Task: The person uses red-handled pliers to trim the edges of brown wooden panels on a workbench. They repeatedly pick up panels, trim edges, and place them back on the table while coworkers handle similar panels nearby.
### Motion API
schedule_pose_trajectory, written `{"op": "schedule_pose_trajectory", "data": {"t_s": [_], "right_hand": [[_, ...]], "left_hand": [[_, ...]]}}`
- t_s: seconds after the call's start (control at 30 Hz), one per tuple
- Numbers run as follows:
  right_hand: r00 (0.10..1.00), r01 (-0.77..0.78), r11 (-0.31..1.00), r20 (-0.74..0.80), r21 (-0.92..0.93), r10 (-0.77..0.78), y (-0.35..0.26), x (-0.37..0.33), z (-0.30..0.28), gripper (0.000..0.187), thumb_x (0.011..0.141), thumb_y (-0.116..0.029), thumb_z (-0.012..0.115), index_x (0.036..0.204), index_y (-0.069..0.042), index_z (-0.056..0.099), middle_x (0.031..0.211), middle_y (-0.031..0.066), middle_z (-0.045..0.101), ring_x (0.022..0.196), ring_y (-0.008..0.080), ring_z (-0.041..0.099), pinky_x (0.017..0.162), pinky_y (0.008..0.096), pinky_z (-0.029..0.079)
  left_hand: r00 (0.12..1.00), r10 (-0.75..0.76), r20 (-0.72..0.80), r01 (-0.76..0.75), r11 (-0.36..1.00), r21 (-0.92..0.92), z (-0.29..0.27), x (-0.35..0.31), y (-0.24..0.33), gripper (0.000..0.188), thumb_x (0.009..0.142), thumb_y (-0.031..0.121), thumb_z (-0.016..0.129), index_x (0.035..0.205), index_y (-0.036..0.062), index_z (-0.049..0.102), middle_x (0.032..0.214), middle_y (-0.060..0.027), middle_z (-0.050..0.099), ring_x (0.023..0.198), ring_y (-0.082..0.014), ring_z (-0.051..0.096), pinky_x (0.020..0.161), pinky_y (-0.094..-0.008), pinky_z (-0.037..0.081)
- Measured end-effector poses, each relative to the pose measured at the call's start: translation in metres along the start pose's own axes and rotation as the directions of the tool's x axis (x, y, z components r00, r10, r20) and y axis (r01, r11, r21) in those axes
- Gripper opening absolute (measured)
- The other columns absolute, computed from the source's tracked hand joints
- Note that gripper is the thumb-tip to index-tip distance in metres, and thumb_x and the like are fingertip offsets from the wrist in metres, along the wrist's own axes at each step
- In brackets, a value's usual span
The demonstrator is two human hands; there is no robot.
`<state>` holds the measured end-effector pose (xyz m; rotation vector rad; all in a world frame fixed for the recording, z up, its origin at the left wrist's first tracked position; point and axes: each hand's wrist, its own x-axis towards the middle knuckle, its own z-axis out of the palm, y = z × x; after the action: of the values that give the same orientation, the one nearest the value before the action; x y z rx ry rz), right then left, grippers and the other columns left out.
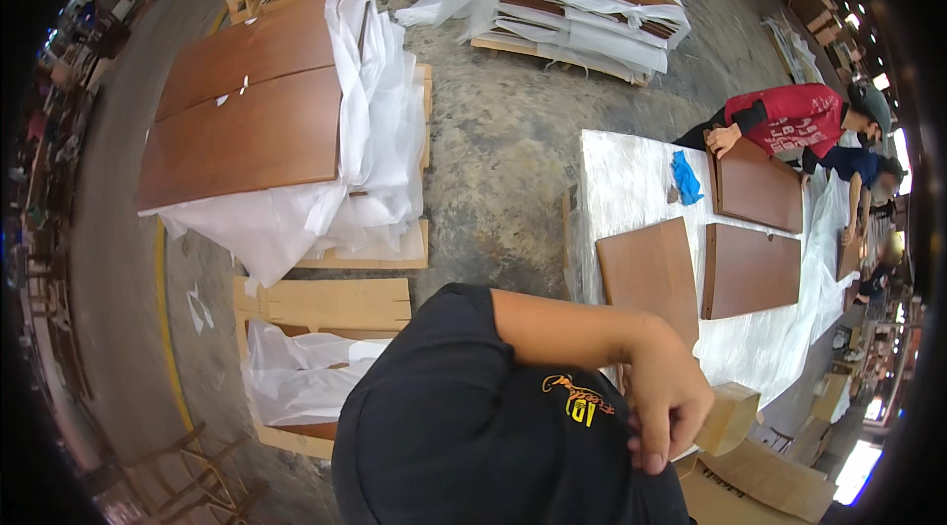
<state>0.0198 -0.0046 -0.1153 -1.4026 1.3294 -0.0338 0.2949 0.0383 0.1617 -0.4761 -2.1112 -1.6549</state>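
Note:
My left hand (673, 397) is raised across the front of my black shirt (444, 416), with the elbow bent. Its fingers are loosely bent and partly apart, and nothing shows in them. Nearest to it are a brown wooden panel (646, 273) on the wrapped table (617, 170) and a small cardboard box (730, 416). My right hand is out of the picture. Farther along the table lie a second brown panel (752, 270) and a third panel (755, 191). A co-worker in a red shirt (789, 120) has a hand (723, 140) at the third panel's edge.
A crumpled blue cloth or glove (686, 178) lies on the table. At left, large brown panels (247, 111) rest on a wrapped stack; another wrapped stack (582, 27) stands farther back. Cardboard with white foam (306, 367) lies on the floor. More people work at far right.

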Motion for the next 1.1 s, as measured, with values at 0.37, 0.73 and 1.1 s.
{"op": "schedule_pose_trajectory", "data": {"t_s": [0.37,0.73,1.1], "right_hand": [[0.973,-0.028,0.979,-0.218,0.201,0.073,0.020,-0.025,-0.020,0.044,0.104,-0.035,0.061,0.128,0.002,0.066,0.102,0.0143,0.075,0.083,0.0220,0.073,0.071,0.0352,0.058],[0.538,0.051,0.336,-0.309,0.940,0.784,0.286,-0.169,-0.066,0.042,0.102,-0.038,0.062,0.123,-0.001,0.060,0.115,0.0177,0.069,0.091,0.0340,0.073,0.076,0.0467,0.060],[0.507,0.217,0.208,-0.292,0.954,0.811,0.450,-0.194,-0.058,0.053,0.099,-0.043,0.061,0.135,-0.005,0.052,0.122,0.0197,0.062,0.099,0.0374,0.065,0.079,0.0513,0.057]], "left_hand": [[-0.036,-0.538,-0.842,0.877,0.387,-0.285,0.061,-0.177,-0.212,0.030,0.096,0.035,0.070,0.098,0.0051,0.073,0.086,-0.0154,0.074,0.079,-0.0300,0.072,0.070,-0.0433,0.056],[-0.464,-0.798,-0.385,0.004,0.433,-0.901,0.019,-0.158,-0.412,0.081,0.098,0.052,0.068,0.154,0.0053,0.033,0.136,-0.0265,0.059,0.104,-0.0397,0.070,0.079,-0.0511,0.061],[-0.576,-0.669,-0.470,-0.023,0.588,-0.809,0.015,-0.087,-0.453,0.084,0.097,0.050,0.069,0.150,-0.0063,0.038,0.143,-0.0374,0.052,0.124,-0.0550,0.060,0.100,-0.0619,0.052]]}}
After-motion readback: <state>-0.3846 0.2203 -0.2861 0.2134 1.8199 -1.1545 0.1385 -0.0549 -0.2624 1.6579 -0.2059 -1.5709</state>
